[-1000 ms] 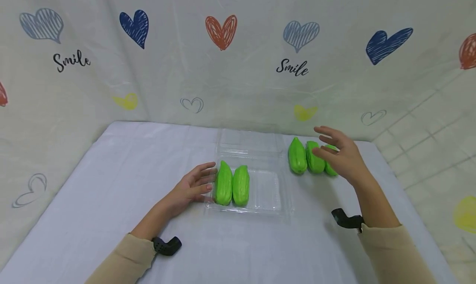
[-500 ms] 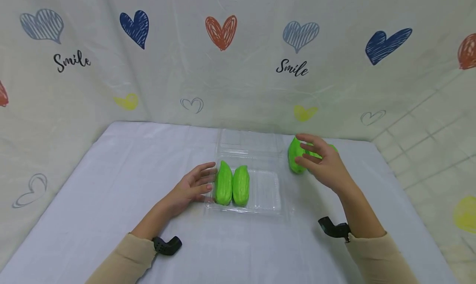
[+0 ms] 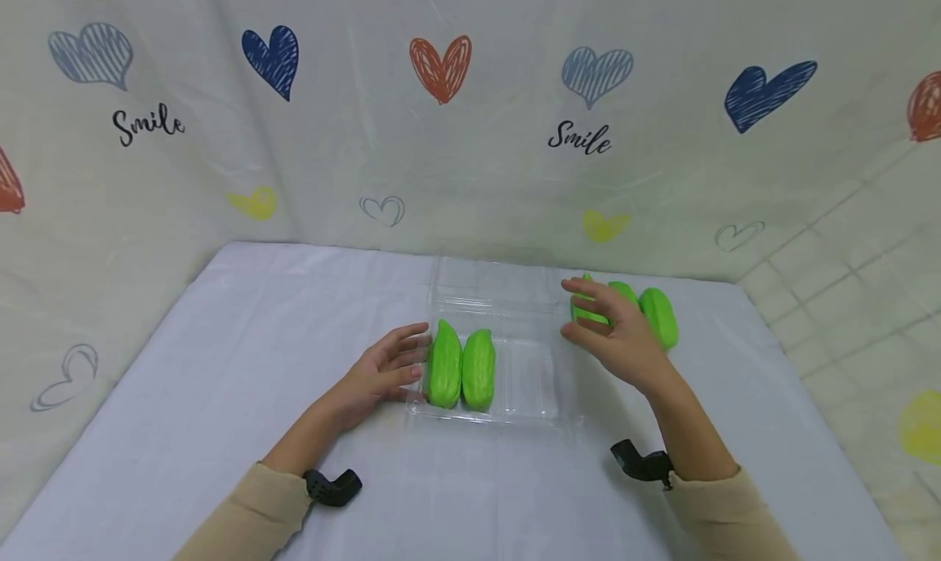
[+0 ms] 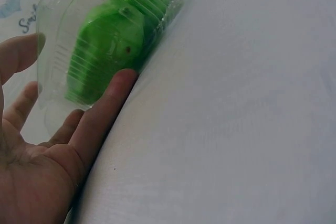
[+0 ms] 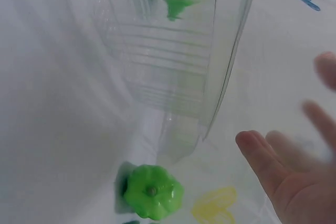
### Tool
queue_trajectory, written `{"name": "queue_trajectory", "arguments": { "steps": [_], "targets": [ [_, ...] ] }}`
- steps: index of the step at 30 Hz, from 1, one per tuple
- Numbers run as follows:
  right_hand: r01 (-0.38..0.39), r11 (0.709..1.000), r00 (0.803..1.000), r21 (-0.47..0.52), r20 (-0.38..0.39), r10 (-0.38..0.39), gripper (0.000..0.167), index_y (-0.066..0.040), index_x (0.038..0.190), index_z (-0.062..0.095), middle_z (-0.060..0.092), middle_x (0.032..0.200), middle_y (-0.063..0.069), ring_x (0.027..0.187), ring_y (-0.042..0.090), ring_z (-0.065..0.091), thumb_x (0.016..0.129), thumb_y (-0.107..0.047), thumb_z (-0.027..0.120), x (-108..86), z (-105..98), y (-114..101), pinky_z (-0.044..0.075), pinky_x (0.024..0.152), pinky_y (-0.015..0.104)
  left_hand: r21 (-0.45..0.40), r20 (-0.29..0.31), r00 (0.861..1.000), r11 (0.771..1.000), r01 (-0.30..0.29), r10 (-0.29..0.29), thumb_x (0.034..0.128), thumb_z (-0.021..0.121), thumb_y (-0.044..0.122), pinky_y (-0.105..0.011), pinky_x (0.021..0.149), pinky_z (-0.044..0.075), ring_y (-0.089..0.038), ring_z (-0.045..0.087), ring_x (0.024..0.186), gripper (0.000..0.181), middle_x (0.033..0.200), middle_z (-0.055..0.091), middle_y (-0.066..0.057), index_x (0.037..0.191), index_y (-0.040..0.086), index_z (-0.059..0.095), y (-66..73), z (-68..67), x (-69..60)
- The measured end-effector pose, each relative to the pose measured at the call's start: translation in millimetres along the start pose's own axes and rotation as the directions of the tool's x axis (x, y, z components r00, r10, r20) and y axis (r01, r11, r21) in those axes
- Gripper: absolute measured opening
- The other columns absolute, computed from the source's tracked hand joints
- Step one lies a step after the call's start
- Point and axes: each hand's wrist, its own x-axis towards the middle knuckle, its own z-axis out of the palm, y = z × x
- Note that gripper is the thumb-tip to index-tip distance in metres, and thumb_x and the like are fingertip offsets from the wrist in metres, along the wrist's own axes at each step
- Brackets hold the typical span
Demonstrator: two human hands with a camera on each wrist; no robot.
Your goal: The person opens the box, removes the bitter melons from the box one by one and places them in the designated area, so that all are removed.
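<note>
Near the middle of the frame, a green fruit (image 3: 444,365) and its neighbor (image 3: 479,371) lie side by side in the left part of the clear box (image 3: 525,377). The right part has room, so the box looks only partly full, and its lid (image 3: 496,283) is folded back.

Three fruits are out of the box, in a row right of center: a near one (image 5: 152,191), partly hidden by fingers in the head view, a middle one (image 3: 623,290) and a far one (image 3: 659,318). So it looks like two are in and three are left.

The left hand (image 3: 378,381) touches the box's left side, its fingers long and spread. The right hand (image 3: 617,340) hangs in the air by the row, its fingers wide apart, holding nothing.
</note>
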Motion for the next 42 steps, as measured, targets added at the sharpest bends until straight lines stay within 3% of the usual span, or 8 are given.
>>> {"name": "queue_trajectory", "arguments": {
  "steps": [5,32,42],
  "targets": [
    [-0.018,1.000,0.999,0.019,0.027,0.017,0.059,-0.021,0.146,0.048,0.043,0.152,0.000,0.138,0.030,0.047,0.093,-0.016,0.072,0.6,7.4,0.4,0.046,0.105,0.043,-0.003,-0.003,1.000,1.000,0.001,-0.001,0.0997,0.058,0.010,-0.050,0.092,0.055,-0.035,0.034,0.145,0.066,0.160,0.031,-0.010,0.157,0.021,0.028,-0.9,-0.3,-0.7],
    [0.025,1.000,0.991,0.015,0.132,-0.027,0.059,-0.016,0.144,0.051,0.046,0.151,0.002,0.134,0.034,0.050,0.090,-0.020,0.076,6.4,44.7,-5.9,0.046,0.105,0.050,0.003,0.003,1.000,1.000,-0.001,0.001,0.0995,0.059,0.010,-0.049,0.092,0.055,-0.035,0.034,0.146,0.067,0.160,0.030,-0.011,0.157,0.021,0.027,-2.0,-0.5,0.4],
    [0.058,0.998,0.987,0.032,0.147,-0.062,0.060,-0.020,0.145,0.050,0.048,0.149,0.001,0.134,0.032,0.051,0.091,-0.019,0.075,9.0,55.3,-4.2,0.047,0.104,0.051,-0.018,0.012,1.000,1.000,-0.005,0.005,0.1000,0.058,0.009,-0.049,0.093,0.055,-0.034,0.034,0.145,0.066,0.160,0.031,-0.010,0.157,0.020,0.026,-1.6,-0.6,1.6]
  ]
}}
